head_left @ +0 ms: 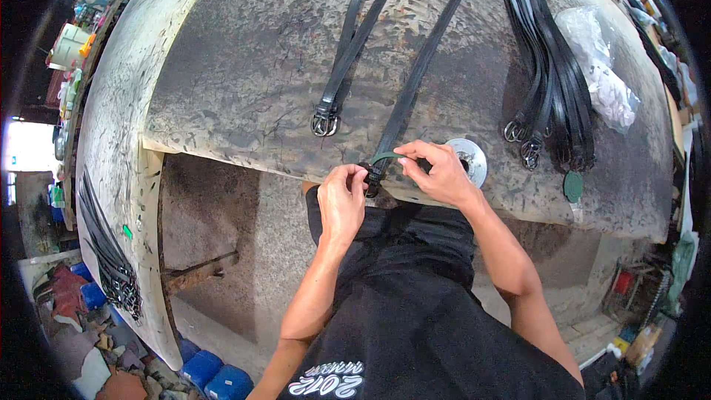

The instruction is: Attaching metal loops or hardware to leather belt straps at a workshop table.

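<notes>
At the table's near edge, my left hand (341, 198) is closed on the buckle end of a black belt (415, 80), which runs away from me across the table. Pinched between the thumb and fingers of my right hand (438, 170) is a thin, curved green piece (385, 156), right over the belt by the buckle. My fingers partly hide the buckle. A pale round disc with a dark centre (474, 155) lies just behind my right hand, partly covered by it.
More black belts (346, 67) with a silver buckle (324, 123) lie to the left. At right are a thick belt bundle (544, 52), a round green tag (572, 187) and clear plastic bags (603, 74). Further belts (111, 252) rest at far left, above blue containers (215, 376).
</notes>
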The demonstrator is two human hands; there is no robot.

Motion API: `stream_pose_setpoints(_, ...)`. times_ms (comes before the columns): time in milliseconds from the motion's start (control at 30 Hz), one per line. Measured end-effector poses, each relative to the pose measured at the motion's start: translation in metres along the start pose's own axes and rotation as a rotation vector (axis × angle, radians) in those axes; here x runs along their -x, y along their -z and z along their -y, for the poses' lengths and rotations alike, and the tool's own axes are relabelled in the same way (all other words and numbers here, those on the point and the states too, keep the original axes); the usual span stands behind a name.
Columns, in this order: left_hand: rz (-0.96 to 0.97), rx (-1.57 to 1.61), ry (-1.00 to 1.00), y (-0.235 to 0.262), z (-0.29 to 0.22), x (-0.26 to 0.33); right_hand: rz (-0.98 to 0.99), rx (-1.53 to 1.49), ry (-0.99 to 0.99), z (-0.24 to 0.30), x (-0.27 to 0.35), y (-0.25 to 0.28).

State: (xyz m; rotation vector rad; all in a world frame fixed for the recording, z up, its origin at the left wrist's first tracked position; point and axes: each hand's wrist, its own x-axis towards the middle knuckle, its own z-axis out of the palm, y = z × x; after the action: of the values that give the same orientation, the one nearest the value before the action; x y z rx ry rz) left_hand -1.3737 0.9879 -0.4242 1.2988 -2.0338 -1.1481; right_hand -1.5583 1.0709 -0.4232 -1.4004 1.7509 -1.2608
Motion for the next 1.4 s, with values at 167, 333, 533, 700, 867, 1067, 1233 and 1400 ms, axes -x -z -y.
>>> stream_pose_setpoints(167, 0.012, -0.019, 0.002, 0.001, 0.001, 0.0, 0.023, -0.014, -0.035, 0.001, 0.0, 0.001)
stream_pose_setpoints(333, 0.006, -0.005, 0.018, 0.001, -0.004, 0.0, 0.0, -0.026, 0.002, 0.001, 0.001, 0.001)
stream_pose_setpoints(533, -0.003, 0.031, 0.038, 0.0, 0.0, 0.002, 0.028, -0.051, -0.057, -0.001, 0.003, 0.01)
stream_pose_setpoints(700, 0.007, 0.056, 0.067, 0.001, -0.001, 0.001, 0.016, -0.056, -0.046, 0.001, 0.002, 0.011)
stream_pose_setpoints(867, 0.033, 0.071, 0.106, 0.003, -0.004, 0.001, 0.015, -0.024, -0.026, -0.001, 0.002, 0.011)
stream_pose_setpoints(1067, -0.002, 0.196, 0.023, 0.002, 0.003, 0.005, 0.039, -0.003, -0.039, -0.003, 0.001, 0.01)
stream_pose_setpoints(1233, 0.026, 0.039, -0.178, 0.005, -0.002, 0.006, 0.014, -0.051, -0.036, -0.001, 0.001, 0.012)
stream_pose_setpoints(1400, 0.025, 0.034, -0.255, 0.003, 0.003, 0.007, 0.047, 0.012, -0.048, -0.002, 0.002, 0.011)
